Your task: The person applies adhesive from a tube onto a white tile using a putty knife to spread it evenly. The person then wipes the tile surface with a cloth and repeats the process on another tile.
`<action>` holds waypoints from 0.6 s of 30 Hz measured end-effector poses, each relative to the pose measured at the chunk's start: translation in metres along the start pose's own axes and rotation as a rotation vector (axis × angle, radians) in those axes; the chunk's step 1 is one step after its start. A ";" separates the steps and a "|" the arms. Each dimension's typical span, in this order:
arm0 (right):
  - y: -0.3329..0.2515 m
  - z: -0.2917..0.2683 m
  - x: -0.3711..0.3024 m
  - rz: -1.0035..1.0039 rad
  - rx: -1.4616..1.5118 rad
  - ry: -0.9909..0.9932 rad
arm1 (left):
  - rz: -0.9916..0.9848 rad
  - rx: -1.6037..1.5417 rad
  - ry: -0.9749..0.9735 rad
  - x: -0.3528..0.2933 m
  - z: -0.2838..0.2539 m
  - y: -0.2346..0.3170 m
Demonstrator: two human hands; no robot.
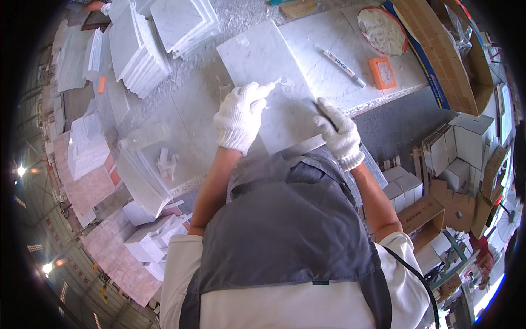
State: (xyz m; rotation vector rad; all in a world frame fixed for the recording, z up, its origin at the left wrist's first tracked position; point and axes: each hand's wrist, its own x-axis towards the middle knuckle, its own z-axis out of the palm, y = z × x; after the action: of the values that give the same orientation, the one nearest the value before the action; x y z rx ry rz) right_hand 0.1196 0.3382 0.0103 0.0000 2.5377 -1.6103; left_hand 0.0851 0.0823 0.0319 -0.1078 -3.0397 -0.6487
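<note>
A pale grey-veined marble tile (255, 52) lies at an angle in front of me, with glossy smears of paste on it. My left hand (240, 118), in a white knit glove, is over the tile's left side. Its fingers are drawn together, and the forefinger points to a wet smear (286, 83); anything between the fingertips is too small to make out. By the tile's right edge, my right hand (341, 137), gloved too, has its fingers closed around a thin dark tool (327, 112), mostly hidden by the glove.
Right of the tile lie a white marker pen (342, 67), an orange-framed box (382, 73) and a red-rimmed bowl of pale paste (382, 31). A cardboard carton (435, 49) stands beyond. Tile stacks (137, 49) stand at the far left; a crumpled glove (166, 164) lies nearer.
</note>
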 end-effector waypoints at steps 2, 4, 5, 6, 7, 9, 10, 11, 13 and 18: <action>0.010 -0.005 0.000 0.182 0.250 0.079 | 0.011 -0.181 0.063 -0.006 0.004 -0.008; 0.018 -0.013 -0.002 0.323 0.375 0.143 | 0.013 -0.401 0.113 -0.009 0.008 -0.015; 0.023 -0.018 -0.003 0.380 0.465 0.165 | -0.027 -0.454 0.109 -0.011 0.010 -0.018; 0.026 -0.023 -0.005 0.442 0.470 0.177 | -0.067 -0.507 0.105 -0.012 0.012 -0.020; 0.030 -0.027 -0.007 0.412 0.473 0.193 | -0.084 -0.570 0.123 -0.012 0.013 -0.023; 0.037 -0.033 -0.012 0.444 0.506 0.231 | -0.191 -0.694 0.157 -0.013 0.016 -0.025; 0.041 -0.034 -0.014 0.446 0.540 0.254 | -0.254 -0.795 0.166 -0.013 0.017 -0.027; 0.045 -0.034 -0.016 0.440 0.584 0.273 | -0.368 -0.891 0.156 -0.013 0.017 -0.028; 0.053 -0.032 -0.019 0.437 0.648 0.346 | -0.367 -1.041 0.169 -0.014 0.016 -0.030; 0.063 -0.035 -0.013 0.400 0.654 0.504 | -0.389 -1.224 0.160 -0.014 0.009 -0.029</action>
State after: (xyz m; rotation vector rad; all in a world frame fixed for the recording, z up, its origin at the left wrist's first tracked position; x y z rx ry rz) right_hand 0.1332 0.3975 -0.0306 1.0136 1.9453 -2.3610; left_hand 0.0967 0.0585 0.0113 0.4815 -2.0552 -2.2512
